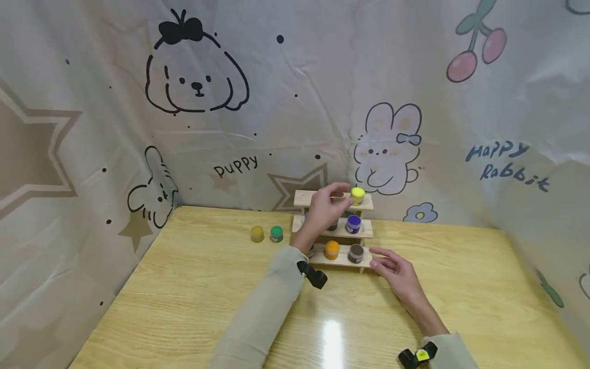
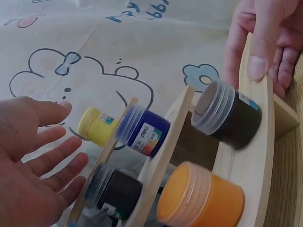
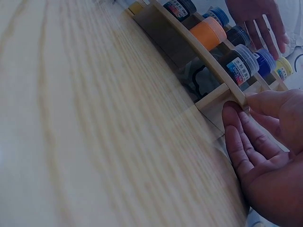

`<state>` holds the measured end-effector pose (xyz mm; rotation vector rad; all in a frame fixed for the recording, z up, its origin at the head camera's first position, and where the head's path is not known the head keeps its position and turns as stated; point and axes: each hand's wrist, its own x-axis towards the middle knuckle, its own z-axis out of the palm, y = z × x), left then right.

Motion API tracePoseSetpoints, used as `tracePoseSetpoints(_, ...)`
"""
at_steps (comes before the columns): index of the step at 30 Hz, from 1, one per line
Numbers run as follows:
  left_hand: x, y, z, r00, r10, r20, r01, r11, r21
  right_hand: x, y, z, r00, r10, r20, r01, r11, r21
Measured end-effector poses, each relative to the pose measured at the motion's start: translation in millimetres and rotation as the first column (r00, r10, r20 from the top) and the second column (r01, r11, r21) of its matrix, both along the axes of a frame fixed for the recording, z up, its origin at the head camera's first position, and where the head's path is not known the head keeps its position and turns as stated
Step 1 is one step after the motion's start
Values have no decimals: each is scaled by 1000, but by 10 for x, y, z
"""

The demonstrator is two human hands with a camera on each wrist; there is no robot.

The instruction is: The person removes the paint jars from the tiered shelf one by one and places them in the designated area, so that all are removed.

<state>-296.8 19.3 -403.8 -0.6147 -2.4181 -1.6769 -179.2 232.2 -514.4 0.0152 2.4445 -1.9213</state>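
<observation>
A three-tier wooden rack (image 1: 343, 261) carries several small paint jars with clear lids. On its top tier, at the right end, stands a yellow paint jar (image 1: 357, 196). My left hand (image 1: 326, 207) is beside that jar, fingers spread and apart from it in the left wrist view. The middle tier has a dark blue jar (image 1: 353, 224) and a black jar (image 2: 118, 191); a lighter blue jar (image 3: 215, 16) is mostly hidden by the left hand in the head view. Below are an orange jar (image 1: 332, 250) and a dark brown jar (image 1: 356, 253). My right hand (image 1: 397, 275) pinches the lowest tier's right end.
Left of the rack, a mustard-yellow jar (image 1: 257, 234) and a green jar (image 1: 276, 234) stand on the wood-grain table (image 1: 193, 287). Close behind the rack hangs a printed cloth (image 1: 295, 102), which also runs along both sides.
</observation>
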Motion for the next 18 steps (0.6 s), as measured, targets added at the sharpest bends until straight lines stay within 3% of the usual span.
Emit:
tracePoseSetpoints(9, -45, 203, -37, 997, 80, 13, -79, 994, -80, 24, 9, -28, 999, 10, -33, -11, 999, -35)
tracePoseSetpoints(18, -86, 314, -27, 986, 165, 5, -161, 968, -192, 14, 24, 1, 999, 9, -33, -11, 999, -42)
